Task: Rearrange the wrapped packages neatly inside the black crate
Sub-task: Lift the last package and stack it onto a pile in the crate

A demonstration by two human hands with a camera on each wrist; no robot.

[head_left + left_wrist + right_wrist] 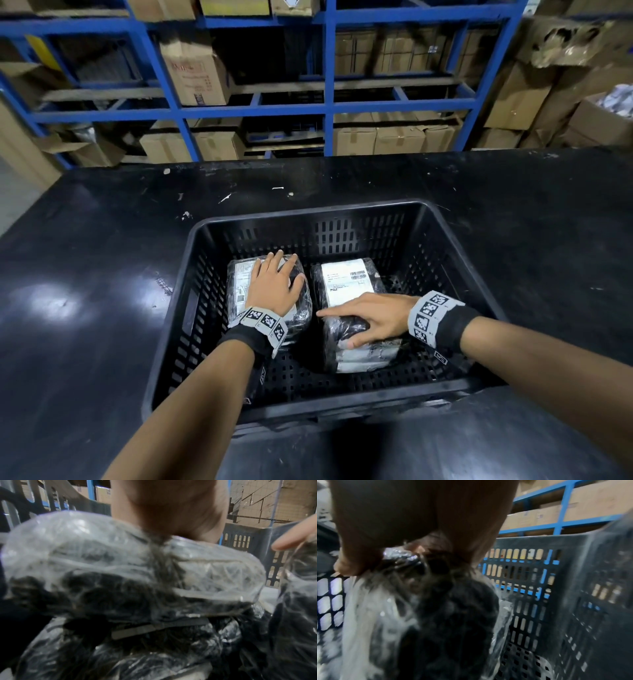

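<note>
A black slatted crate (308, 214) stands on a black table. Inside it, two stacks of plastic-wrapped dark packages lie side by side. My left hand (277, 284) lies flat, fingers spread, on top of the left package (236, 284); the left wrist view shows that package's (120, 568) clear wrap under my palm (171, 507). My right hand (370, 318) rests across the near end of the right package (346, 281), which has a white label. Its fingers point left and its thumb lies on the near side. Another package (363, 359) lies beneath. In the right wrist view my palm (419, 513) covers the wrap (436, 615).
Bare crate floor (342, 383) shows in front of the stacks and to their right. The crate wall (539, 574) stands close to my right hand. Blue shelving (329, 106) with cardboard boxes stands behind the table (102, 274).
</note>
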